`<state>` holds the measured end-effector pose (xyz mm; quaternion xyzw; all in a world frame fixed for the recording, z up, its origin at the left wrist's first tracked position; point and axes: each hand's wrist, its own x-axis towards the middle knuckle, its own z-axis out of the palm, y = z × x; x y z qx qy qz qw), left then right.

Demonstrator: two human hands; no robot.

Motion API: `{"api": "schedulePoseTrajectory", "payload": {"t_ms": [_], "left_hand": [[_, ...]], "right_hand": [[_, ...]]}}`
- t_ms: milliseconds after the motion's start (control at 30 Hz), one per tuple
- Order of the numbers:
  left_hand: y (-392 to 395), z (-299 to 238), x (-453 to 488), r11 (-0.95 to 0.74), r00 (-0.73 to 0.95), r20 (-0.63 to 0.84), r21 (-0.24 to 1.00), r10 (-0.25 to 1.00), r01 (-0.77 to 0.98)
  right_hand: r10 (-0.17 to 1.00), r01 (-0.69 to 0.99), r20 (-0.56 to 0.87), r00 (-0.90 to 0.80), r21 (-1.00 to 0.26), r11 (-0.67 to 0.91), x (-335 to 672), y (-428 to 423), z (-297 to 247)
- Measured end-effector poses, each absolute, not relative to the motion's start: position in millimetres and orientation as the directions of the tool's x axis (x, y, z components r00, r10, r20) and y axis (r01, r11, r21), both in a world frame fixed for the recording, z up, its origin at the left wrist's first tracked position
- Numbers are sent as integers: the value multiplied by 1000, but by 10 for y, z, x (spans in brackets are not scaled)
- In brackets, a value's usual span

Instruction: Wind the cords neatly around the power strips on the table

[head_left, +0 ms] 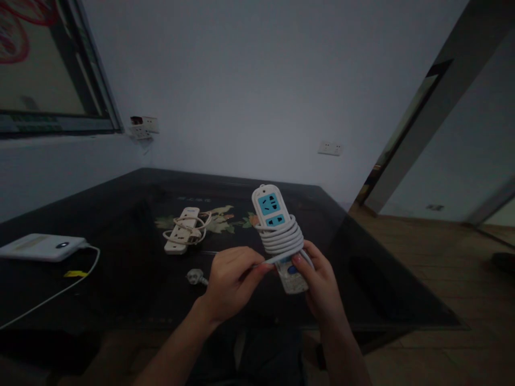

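Observation:
A white power strip (264,197) with blue socket panels is held up, tilted, above the dark table (132,289). Its grey-white cord (281,237) is wound round its middle in several turns. My right hand (322,276) grips the strip's lower end, thumb pressed against the windings. My left hand (237,279) is closed on the cord, pinching it just left of the strip. The plug (196,276) on a short stretch of cord shows beyond my left hand, over the table. Parts of the strip's lower end are behind my right fingers.
A second white power strip (177,245) with its cord looped around it lies on the table's left half. At far left are a white box-like device (48,246) with a cable and a yellow tag (75,274). A wall stands behind, with sockets (330,148).

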<state>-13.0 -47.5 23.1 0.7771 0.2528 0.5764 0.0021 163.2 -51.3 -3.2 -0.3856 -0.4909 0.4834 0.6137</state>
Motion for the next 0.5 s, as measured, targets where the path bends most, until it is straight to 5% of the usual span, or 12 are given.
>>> {"api": "schedulePoseTrajectory", "payload": {"t_ms": [200,333,500], "left_hand": [[-392,0,-81,-830,248,801,473,545,294],[-311,-123,-86,-729,302,668,661,680,178],[-213,-144,-158,-617,444,551,787,707,5]], "right_hand": [[996,-400,86,-5,-913,77,1618,-550,43],[997,-425,68,-43,-904,44,1655,-608,89],[982,-421,31,-187,-906,-51,1741,-671,114]]}}
